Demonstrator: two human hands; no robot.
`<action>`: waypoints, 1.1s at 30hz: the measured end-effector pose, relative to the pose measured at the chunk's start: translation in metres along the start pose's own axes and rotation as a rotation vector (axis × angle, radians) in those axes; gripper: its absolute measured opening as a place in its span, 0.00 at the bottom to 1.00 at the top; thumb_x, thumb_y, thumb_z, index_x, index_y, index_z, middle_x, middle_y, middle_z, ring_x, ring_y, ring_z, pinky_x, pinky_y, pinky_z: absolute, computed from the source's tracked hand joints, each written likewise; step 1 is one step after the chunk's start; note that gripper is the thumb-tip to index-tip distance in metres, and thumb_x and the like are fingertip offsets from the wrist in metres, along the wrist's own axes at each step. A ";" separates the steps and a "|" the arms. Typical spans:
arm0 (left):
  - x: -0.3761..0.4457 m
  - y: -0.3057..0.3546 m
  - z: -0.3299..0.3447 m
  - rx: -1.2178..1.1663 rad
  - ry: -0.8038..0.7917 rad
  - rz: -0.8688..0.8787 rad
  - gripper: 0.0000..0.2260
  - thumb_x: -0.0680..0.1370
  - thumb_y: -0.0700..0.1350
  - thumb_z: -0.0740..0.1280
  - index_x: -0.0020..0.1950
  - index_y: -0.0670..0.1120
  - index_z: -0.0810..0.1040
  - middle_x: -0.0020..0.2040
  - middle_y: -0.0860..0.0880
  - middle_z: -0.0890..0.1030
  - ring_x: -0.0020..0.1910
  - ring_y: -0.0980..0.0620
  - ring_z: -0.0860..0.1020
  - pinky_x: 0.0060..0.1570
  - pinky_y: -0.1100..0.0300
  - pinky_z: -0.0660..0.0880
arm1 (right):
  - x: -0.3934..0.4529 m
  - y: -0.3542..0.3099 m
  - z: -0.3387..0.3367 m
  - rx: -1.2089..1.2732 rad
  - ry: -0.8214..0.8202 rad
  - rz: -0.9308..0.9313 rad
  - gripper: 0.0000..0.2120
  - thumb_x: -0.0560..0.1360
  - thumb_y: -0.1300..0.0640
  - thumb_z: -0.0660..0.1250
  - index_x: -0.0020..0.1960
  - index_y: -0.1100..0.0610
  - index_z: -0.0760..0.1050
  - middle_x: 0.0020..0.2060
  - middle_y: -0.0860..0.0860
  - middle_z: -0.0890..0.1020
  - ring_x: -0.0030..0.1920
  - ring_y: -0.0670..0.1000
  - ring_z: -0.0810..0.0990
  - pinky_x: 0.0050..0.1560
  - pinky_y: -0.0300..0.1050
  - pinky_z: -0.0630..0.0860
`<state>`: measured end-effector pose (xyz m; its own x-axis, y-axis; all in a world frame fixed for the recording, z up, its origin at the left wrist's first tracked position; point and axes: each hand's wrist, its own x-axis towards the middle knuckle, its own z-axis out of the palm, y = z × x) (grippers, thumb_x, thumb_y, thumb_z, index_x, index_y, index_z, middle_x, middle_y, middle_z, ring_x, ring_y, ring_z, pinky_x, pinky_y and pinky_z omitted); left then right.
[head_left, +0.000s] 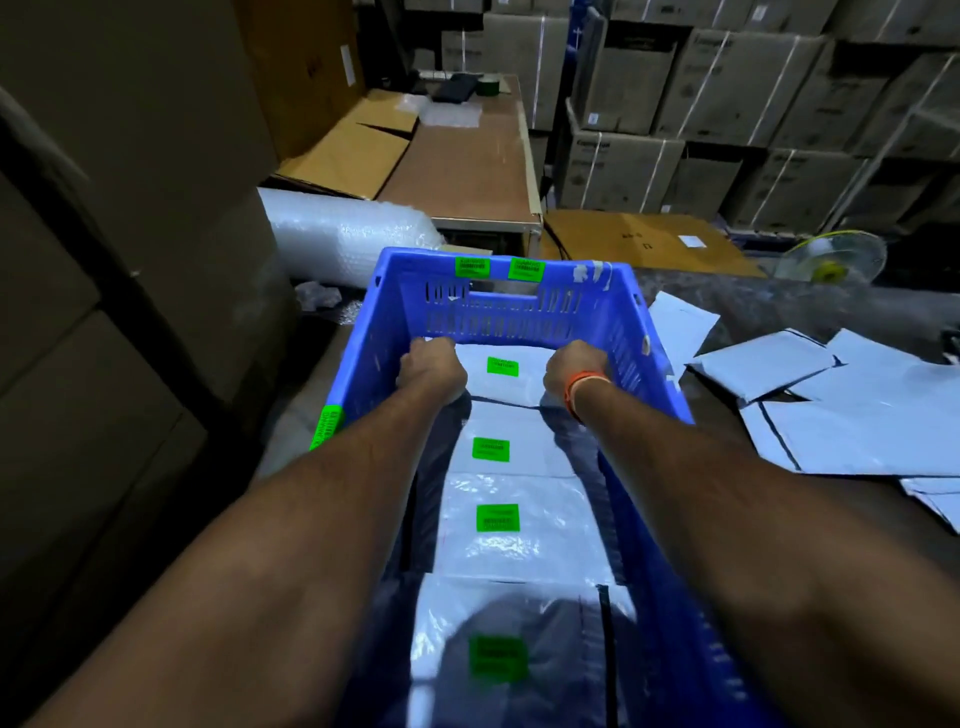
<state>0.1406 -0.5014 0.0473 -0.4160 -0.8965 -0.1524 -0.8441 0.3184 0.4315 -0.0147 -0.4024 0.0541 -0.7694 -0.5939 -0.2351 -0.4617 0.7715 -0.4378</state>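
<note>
Packets, white poly mailers, lie in a row inside the blue crate (410, 265), head view only. 4 visible, overlapping lengthwise from far wall to near end: far packet (522, 387), 2nd packet (530, 441), 3rd packet (550, 540), near packet (441, 613), the last partly in shadow. Each is glossy, crinkled plastic w/ one bright green label (491, 449) approx centred on top; label print too blurred to read. Dark seam line runs along the near packet's right side. Crate is a long, slotted plastic bin w/ a handle cutout in the far wall, 2 green rim stickers (472, 267) on the far rim, tape scraps beside them, one more green sticker on the outer left wall. Both arms reach in over the row. Left hand (431, 369) and right hand (574, 371) sit at the far packet's left and right corners, knuckles up, fingers curled down over its far edge, gripping it; fingertips hidden. Orange wristband (582, 387) on right wrist. Crate rests on a dark surface, centre of frame. Right of it: loose mailers (831, 415) spread flat, empty-looking. Behind: bubble wrap roll (343, 228), brown table (467, 161), flat cardboard (649, 239), small fan (831, 260), strapped cartons (727, 88) stacked at back.
</note>
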 end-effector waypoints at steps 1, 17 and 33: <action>-0.001 0.001 0.002 0.028 -0.002 0.003 0.11 0.77 0.41 0.62 0.58 0.47 0.76 0.64 0.41 0.73 0.62 0.36 0.75 0.61 0.42 0.76 | 0.000 0.000 0.002 -0.035 -0.026 0.006 0.18 0.82 0.61 0.59 0.70 0.63 0.71 0.68 0.60 0.75 0.68 0.59 0.74 0.53 0.38 0.73; -0.046 0.081 -0.041 -0.054 0.183 0.355 0.19 0.80 0.52 0.64 0.70 0.50 0.76 0.70 0.40 0.70 0.67 0.39 0.73 0.67 0.48 0.71 | -0.055 0.000 -0.104 -0.165 0.198 -0.496 0.21 0.75 0.62 0.65 0.67 0.54 0.77 0.65 0.55 0.79 0.66 0.57 0.75 0.68 0.43 0.69; -0.145 0.315 0.033 0.000 0.114 0.538 0.14 0.77 0.41 0.66 0.62 0.45 0.82 0.58 0.41 0.83 0.58 0.43 0.80 0.49 0.61 0.71 | -0.012 0.259 -0.218 -0.046 0.213 -0.355 0.21 0.71 0.67 0.63 0.61 0.54 0.82 0.58 0.57 0.83 0.60 0.59 0.80 0.64 0.48 0.76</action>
<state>-0.0760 -0.2604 0.1760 -0.7493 -0.6353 0.1871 -0.5225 0.7407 0.4223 -0.2213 -0.1459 0.1332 -0.6309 -0.7680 0.1101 -0.7302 0.5397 -0.4190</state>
